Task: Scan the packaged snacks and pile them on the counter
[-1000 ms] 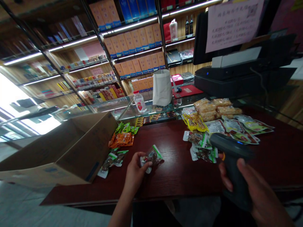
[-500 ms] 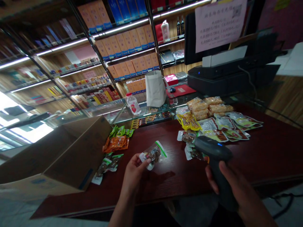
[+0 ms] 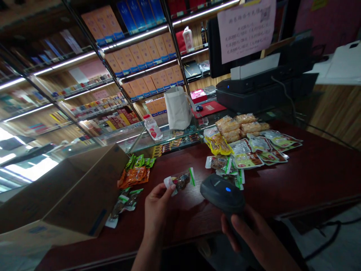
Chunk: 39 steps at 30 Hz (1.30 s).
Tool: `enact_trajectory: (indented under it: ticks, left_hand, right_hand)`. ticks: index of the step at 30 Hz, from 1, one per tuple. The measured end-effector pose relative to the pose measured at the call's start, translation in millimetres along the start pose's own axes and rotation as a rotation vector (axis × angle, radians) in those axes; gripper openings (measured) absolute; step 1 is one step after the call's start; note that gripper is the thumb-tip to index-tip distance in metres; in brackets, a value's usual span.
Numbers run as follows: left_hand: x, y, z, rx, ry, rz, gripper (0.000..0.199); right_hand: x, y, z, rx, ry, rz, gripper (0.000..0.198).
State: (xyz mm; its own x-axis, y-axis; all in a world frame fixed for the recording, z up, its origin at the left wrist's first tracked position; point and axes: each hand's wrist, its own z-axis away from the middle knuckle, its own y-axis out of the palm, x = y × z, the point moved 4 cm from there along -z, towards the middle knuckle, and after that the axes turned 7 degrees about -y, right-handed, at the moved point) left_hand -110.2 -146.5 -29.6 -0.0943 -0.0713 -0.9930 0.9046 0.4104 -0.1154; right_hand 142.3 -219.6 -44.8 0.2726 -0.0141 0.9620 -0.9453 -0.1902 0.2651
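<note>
Pinched by one end in my left hand [image 3: 158,201] is a small clear snack packet [image 3: 182,181] with a green strip, held above the dark red table [image 3: 180,222]. My right hand [image 3: 248,233] wraps round the handle of a dark barcode scanner [image 3: 222,194], whose blue light is lit. The scanner's head points left, toward the packet, with a gap between them. Behind the scanner lie similar snack packets [image 3: 220,163], partly covered by it. More of them [image 3: 124,203] lie left of my left hand, beside orange packets [image 3: 134,177] and green packets [image 3: 140,161].
An open cardboard box [image 3: 81,199] stands at the left. Toward the back right are yellow packets [image 3: 217,142], bread-like packs [image 3: 239,126] and flat silver-green pouches [image 3: 245,152]. A white bag [image 3: 177,109] and a bottle [image 3: 152,128] stand on the glass counter, near a monitor [image 3: 216,56].
My right hand has brought the scanner left, closer to the packet. My left hand has turned the packet more level. The view has shifted slightly.
</note>
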Motion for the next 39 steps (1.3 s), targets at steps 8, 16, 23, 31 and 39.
enact_trajectory:
  ticks: [8,16,23,31,39]
  left_hand:
    - [-10.0,4.1,7.2,-0.003,0.087,-0.201,0.027]
    - [-10.7,14.7,4.1,0.02,0.09,-0.285,0.029]
    - [-3.0,71.2,-24.4,0.28,0.078,-0.052,0.028]
    - [-10.2,157.0,-55.0,0.521,-0.174,-0.036,0.039]
    - [-10.6,163.9,-61.3,0.65,-0.294,-0.105,0.044]
  right_hand:
    - [-12.3,-3.3,4.4,0.051,0.022,0.018,0.052]
    - [-9.8,-16.0,7.0,0.019,-0.01,0.006,0.051]
    - [-0.8,-48.8,3.2,-0.204,-0.037,-0.087,0.049]
    - [14.6,-78.1,14.8,-0.497,-0.124,-0.239,0.049]
    - [20.4,-84.0,19.4,-0.54,-0.14,-0.2,0.049]
